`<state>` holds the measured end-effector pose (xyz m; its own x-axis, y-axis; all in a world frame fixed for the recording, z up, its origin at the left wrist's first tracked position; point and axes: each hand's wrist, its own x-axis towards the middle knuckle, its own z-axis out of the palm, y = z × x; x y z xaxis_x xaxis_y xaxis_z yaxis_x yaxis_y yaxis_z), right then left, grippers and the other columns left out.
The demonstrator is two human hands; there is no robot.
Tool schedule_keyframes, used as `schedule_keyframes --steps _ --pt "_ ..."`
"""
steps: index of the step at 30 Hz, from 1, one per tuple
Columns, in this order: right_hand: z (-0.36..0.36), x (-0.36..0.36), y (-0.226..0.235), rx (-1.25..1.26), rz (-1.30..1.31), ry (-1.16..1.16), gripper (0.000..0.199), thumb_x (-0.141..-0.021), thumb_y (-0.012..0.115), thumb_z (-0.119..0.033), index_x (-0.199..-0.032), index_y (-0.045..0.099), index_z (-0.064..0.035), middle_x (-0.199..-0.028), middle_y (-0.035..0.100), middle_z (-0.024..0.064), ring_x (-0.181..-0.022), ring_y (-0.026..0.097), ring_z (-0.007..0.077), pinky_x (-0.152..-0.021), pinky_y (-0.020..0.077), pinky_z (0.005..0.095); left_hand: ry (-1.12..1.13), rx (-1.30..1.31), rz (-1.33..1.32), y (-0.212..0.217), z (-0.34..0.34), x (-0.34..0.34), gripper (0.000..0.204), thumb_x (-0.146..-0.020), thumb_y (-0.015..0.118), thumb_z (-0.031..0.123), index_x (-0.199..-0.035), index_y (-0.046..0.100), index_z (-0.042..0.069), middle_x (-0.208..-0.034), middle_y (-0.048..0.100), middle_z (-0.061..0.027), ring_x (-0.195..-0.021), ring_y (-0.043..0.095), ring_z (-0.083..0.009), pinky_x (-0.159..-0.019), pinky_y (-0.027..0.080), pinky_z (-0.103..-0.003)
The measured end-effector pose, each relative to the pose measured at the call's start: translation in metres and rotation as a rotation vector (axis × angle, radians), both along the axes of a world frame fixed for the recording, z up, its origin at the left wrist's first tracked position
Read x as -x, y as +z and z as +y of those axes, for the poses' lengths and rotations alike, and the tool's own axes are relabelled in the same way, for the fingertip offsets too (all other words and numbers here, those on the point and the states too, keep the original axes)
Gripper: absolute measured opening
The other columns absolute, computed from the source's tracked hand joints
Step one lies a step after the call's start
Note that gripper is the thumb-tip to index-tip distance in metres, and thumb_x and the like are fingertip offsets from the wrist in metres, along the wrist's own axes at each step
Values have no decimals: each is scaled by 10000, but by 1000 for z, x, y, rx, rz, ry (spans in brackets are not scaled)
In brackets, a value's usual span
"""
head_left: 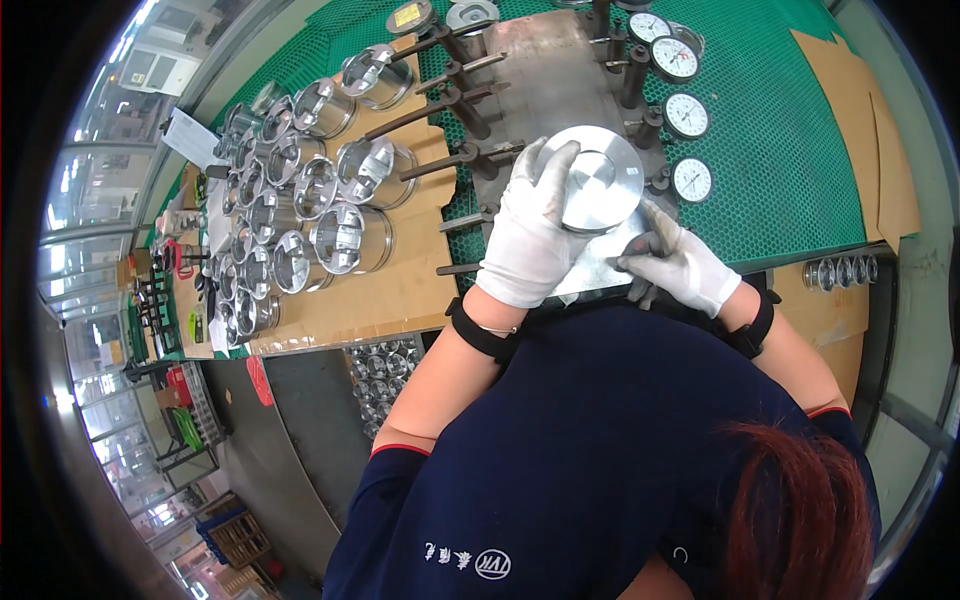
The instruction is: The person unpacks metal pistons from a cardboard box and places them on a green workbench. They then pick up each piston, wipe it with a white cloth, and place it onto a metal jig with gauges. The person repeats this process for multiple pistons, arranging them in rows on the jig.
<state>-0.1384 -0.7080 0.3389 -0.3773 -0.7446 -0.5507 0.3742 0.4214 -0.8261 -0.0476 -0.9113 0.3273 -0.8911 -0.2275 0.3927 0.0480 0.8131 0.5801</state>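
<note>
A bare metal piston [612, 178], its round crown facing up, sits over the near part of a steel gauge plate [545, 85]. My left hand [535, 225], in a white glove, grips its left side with the thumb and fingers. Just below the piston's right edge is my gloved right hand [680, 262], its fingertips smudged dark. The right index finger points up towards the piston's rim, and the thumb stands apart from it; nothing shows between them. Whether that finger touches the rim I cannot tell.
Several dial gauges [686, 117] line the plate's right side; posts with dark rods [462, 158] stick out leftward. Many pistons [345, 240] stand in rows on cardboard [400, 290] at left. Green mesh matting [775, 120] covers the bench. More cardboard [880, 150] lies far right.
</note>
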Motion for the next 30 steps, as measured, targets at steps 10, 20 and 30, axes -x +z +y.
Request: schedule_keyframes --steps 10,20,30 --pt "18 15 31 417 581 -130 644 -927 642 -143 -1479 375 55 -1279 641 182 -1123 644 230 -993 503 344 -161 -1180 -441 93 9 -21 333 -946 590 59 -1232 504 -88 -958 665 -117 -730 690 -172 -608 561 -316" --pt "102 165 12 378 487 -698 498 -1008 520 -354 -1352 498 5 -1080 683 162 -757 688 244 -537 543 333 420 -394 -30 54 -57 -56 561 -898 707 102 -1386 479 -56 -1373 559 -203 -1210 593 -269 -1030 486 -376" --pt "59 380 -129 -391 154 -601 359 -1012 483 -426 -1068 646 -112 -799 708 80 -586 662 173 -467 490 300 843 430 -704 5 -132 -127 652 -832 755 336 -1320 563 -50 -1195 654 -280 -1129 629 -410 -984 503 -447"
